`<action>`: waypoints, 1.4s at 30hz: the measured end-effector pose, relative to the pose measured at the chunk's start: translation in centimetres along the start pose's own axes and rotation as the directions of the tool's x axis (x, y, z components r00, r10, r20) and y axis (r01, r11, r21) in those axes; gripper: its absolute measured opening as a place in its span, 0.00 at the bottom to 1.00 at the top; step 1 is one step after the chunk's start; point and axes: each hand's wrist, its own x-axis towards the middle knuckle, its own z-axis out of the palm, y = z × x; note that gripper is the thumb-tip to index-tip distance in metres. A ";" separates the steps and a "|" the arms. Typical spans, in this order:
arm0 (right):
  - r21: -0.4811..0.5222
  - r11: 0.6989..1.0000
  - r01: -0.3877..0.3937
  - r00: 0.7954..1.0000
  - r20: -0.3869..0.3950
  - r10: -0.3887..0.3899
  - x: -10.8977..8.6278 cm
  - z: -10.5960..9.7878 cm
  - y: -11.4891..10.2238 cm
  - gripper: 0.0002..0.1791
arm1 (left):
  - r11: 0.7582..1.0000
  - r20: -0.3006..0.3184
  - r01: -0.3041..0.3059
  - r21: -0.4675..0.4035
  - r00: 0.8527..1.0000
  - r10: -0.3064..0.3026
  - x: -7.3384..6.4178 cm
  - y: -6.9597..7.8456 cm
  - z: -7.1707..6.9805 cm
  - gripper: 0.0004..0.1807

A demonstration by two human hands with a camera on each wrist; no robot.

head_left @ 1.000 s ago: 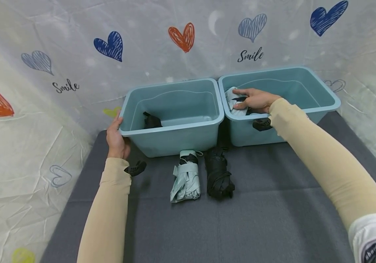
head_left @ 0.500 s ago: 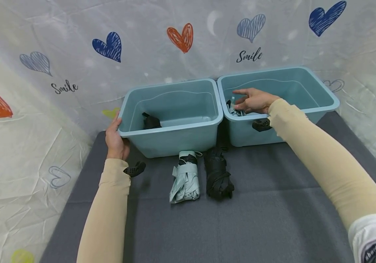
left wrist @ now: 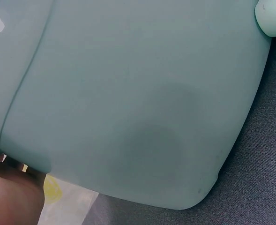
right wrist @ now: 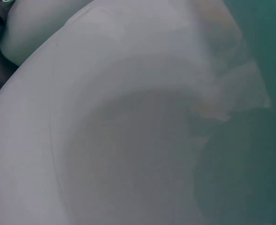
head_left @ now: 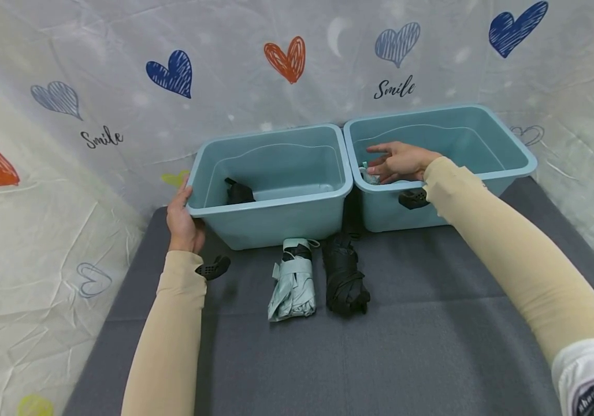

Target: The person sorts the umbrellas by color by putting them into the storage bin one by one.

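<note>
My left hand [head_left: 182,221] grips the front left corner of a blue-green plastic bin [head_left: 276,222]. In the left wrist view, the hand [left wrist: 13,201] appears at the lower left against the bin's wall [left wrist: 128,93]. Over the left end of a second matching bin [head_left: 442,115], my right hand [head_left: 401,162] reaches in with the index finger extended. Part of a pale folded umbrella [head_left: 371,175] shows low beside its thumb; the rest is hidden. The right wrist view shows mostly the bin's wall [right wrist: 119,154].
A pale green folded umbrella [head_left: 294,283] and a black folded umbrella [head_left: 346,277] lie on the dark grey cloth [head_left: 286,370] before the bins. Another black folded item [head_left: 240,193] sits inside the left bin. A printed curtain [head_left: 224,34] hangs behind.
The pale umbrella has left my right hand's grasp and sunk lower into the right bin, tipping as it went. My right hand has barely shifted; my left hand stays on its bin.
</note>
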 end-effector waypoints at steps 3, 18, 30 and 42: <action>0.026 1.000 0.017 1.000 0.002 -0.017 0.1 0.1 0.0 0.40 | 1.000 0.000 0.002 0.003 1.000 -0.002 -0.2 0.0 -0.1 0.28; -0.100 0.983 0.155 0.979 -0.116 -0.167 -1.5 0.1 -0.7 0.40 | 1.000 0.015 -0.004 0.013 1.000 0.004 0.0 -0.2 -0.1 0.28; -0.271 0.879 0.392 0.881 -0.166 -0.444 -8.1 4.6 -1.1 0.39 | 0.999 0.039 -0.017 0.030 0.999 0.016 0.1 -0.2 0.1 0.28; -0.282 0.879 0.385 0.909 -0.051 -0.414 -10.3 11.0 4.5 0.39 | 0.999 0.025 -0.004 0.037 1.000 0.004 0.1 0.0 -0.3 0.28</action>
